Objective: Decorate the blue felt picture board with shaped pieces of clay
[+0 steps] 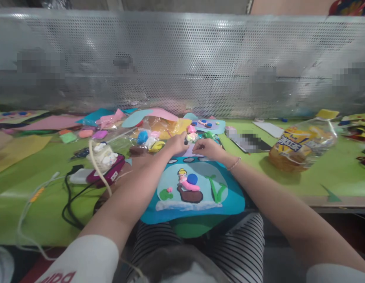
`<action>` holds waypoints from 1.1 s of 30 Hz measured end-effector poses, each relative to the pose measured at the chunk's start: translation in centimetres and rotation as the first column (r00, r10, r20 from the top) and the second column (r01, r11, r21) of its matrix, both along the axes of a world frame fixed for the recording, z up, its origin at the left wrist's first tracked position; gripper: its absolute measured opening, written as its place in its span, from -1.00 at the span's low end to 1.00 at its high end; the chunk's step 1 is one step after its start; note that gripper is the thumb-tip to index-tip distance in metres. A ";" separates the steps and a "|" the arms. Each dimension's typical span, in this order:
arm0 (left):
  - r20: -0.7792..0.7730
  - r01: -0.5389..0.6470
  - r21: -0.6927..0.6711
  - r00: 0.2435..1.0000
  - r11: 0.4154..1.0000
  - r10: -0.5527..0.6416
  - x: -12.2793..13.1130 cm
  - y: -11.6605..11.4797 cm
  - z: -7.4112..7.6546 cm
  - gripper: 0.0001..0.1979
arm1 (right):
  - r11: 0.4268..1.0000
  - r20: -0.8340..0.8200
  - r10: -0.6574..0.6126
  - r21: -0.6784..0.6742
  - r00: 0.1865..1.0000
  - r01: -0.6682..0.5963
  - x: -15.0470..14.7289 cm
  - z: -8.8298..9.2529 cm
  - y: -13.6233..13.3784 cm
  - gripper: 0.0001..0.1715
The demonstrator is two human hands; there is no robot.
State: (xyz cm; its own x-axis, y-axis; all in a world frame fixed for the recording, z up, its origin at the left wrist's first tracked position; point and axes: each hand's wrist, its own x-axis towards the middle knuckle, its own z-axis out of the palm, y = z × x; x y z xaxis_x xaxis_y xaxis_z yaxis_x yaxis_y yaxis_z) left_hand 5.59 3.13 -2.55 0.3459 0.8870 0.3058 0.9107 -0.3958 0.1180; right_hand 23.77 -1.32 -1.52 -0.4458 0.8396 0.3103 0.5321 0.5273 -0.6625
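Observation:
Both my hands are close together past the top edge of a blue foam sheet (197, 216) that carries a clay picture: a pink snail figure (189, 184) with a blue shell, a brown shape, green plants and a white strip. My left hand (178, 144) is closed around something small and dark by the fingertips, too small to name. My right hand (207, 149) has its fingers bent together in a pinch over a light purple surface; whatever they hold is hidden. Colourful clay lumps in clear bags, one of them blue (142, 137), lie just beyond my left hand.
An orange drink bottle (300, 143) leans at the right, near a dark phone (250, 141). Cables and a magenta box (107, 177) are at the left. Coloured sheets lie along the back, before a perforated metal screen (182, 63).

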 end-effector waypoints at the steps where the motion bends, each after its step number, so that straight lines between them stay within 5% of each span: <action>1: -0.001 0.002 0.000 1.000 1.000 -0.002 0.0 0.0 0.0 -0.58 | 1.000 0.002 0.004 -0.001 1.000 -0.004 0.0 0.0 0.0 -0.80; 6: 0.005 0.014 -0.020 1.000 1.000 -0.014 0.0 -0.3 0.3 -0.58 | 1.000 0.025 0.000 0.008 1.000 0.000 -0.1 0.6 -0.6 -0.69; 13: -0.010 -0.023 -0.055 1.000 0.998 0.022 0.3 -0.7 0.6 -0.60 | 0.987 0.145 -0.161 0.026 0.976 0.159 -0.4 1.7 -1.7 -0.39; 22: -0.007 0.024 -0.059 1.000 0.998 -0.024 0.2 -0.6 0.5 -0.61 | 0.996 0.081 -0.041 0.083 0.996 0.034 -0.2 0.5 -0.6 -0.88; 33: -0.016 0.013 -0.065 1.000 0.998 -0.014 0.4 -0.7 0.4 -0.56 | 0.994 0.165 -0.100 0.059 0.981 0.091 -0.6 0.9 -1.3 -0.87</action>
State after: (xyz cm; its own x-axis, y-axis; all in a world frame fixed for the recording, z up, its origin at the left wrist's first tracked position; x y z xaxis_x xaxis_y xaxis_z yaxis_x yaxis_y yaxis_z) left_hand 5.99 2.40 -2.13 0.3628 0.8999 0.2418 0.9073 -0.4004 0.1287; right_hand 23.22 -2.65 -0.62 -0.4136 0.8657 0.2819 0.6824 0.4997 -0.5335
